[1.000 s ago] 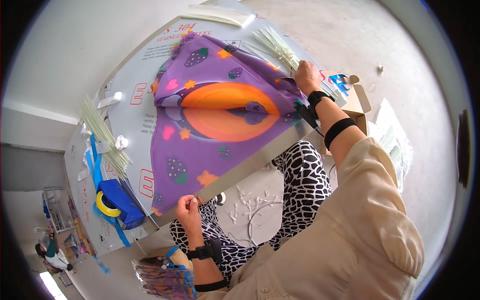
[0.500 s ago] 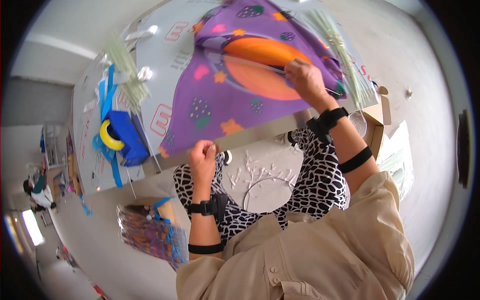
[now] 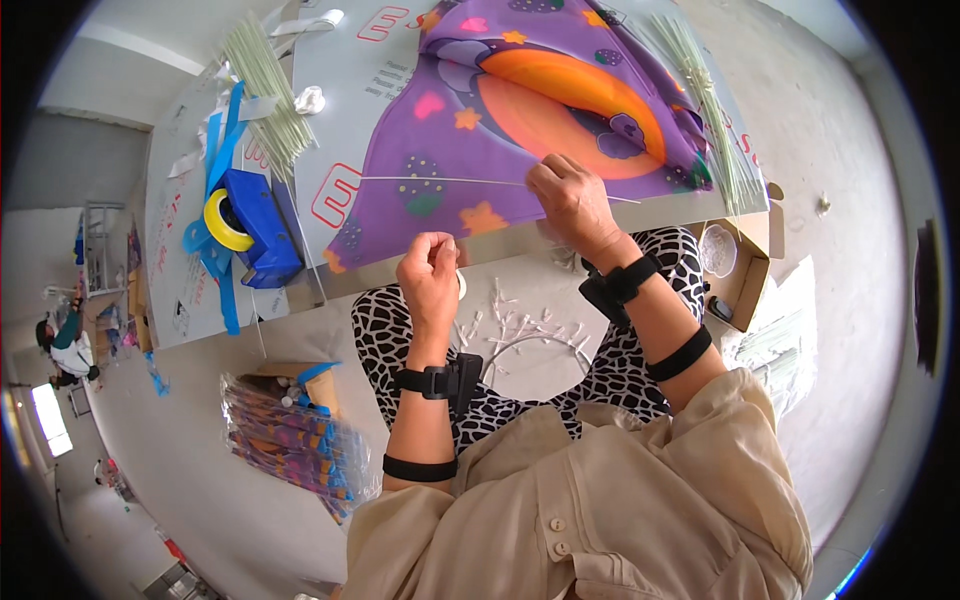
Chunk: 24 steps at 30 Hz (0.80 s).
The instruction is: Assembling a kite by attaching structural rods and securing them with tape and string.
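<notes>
Spread over the near side of the table is a purple printed cloth [image 3: 395, 205] with stars, hearts, strawberries and a large orange shape, its middle bulging in a fold. My right hand [image 3: 575, 205] is closed round a thin white rod [image 3: 450, 181], which lies nearly level above the cloth and sticks out on both sides of the fist. By the near edge of the cloth, my left hand [image 3: 430, 280] is closed in a pinch; what its fingertips hold, if anything, is hidden.
A blue tape dispenser [image 3: 262, 225] with a yellow roll stands left on the table [image 3: 350, 90]. Bundles of thin pale rods [image 3: 265, 110] lie left and right. On the floor are an open cardboard box [image 3: 745, 275], plastic-wrapped packs [image 3: 290, 430] and a white branched hoop [image 3: 540, 340].
My right hand has moved left and down toward the near edge with the rod. The left hand stays pinched near the cloth's edge, slightly further right and up in the view.
</notes>
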Available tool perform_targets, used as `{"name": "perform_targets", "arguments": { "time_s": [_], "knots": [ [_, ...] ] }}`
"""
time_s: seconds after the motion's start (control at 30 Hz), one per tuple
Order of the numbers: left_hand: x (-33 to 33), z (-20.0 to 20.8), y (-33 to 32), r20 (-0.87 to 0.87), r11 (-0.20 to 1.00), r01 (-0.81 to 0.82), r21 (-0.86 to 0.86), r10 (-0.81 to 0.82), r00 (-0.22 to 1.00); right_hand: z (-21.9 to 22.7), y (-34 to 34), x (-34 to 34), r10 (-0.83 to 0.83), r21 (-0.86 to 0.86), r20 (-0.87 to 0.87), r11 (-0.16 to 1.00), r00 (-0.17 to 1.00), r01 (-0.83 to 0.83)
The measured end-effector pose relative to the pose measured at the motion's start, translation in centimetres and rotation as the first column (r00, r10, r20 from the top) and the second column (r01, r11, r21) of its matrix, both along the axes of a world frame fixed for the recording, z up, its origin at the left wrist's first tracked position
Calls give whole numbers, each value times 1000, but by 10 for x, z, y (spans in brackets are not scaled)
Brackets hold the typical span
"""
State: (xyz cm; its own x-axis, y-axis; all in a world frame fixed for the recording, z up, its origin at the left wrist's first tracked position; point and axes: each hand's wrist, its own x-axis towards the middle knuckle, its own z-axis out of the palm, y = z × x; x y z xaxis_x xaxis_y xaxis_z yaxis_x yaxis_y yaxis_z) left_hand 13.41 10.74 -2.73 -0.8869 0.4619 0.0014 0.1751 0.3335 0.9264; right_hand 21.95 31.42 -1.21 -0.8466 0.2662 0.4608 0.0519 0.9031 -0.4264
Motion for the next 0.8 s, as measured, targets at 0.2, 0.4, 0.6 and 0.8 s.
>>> {"name": "perform_targets", "arguments": {
  "time_s": [0.2, 0.4, 0.6, 0.8],
  "knots": [
    [5, 20, 11, 253, 972, -100, 212, 45, 966, 16, -12, 15, -25, -30, -85, 999, 996, 23],
    [13, 38, 9, 290, 969, -93, 230, 23, 957, 27, -21, 29, -25, -20, -131, 1000, 991, 22],
    [30, 39, 23, 264, 976, 29, 217, -88, 961, 26, -1, 56, -194, -22, -140, 981, 971, 193],
    [42, 37, 16, 342, 974, 192, 116, -221, 913, 46, 36, 84, -501, -427, -259, 826, 826, 367]
  ]
}}
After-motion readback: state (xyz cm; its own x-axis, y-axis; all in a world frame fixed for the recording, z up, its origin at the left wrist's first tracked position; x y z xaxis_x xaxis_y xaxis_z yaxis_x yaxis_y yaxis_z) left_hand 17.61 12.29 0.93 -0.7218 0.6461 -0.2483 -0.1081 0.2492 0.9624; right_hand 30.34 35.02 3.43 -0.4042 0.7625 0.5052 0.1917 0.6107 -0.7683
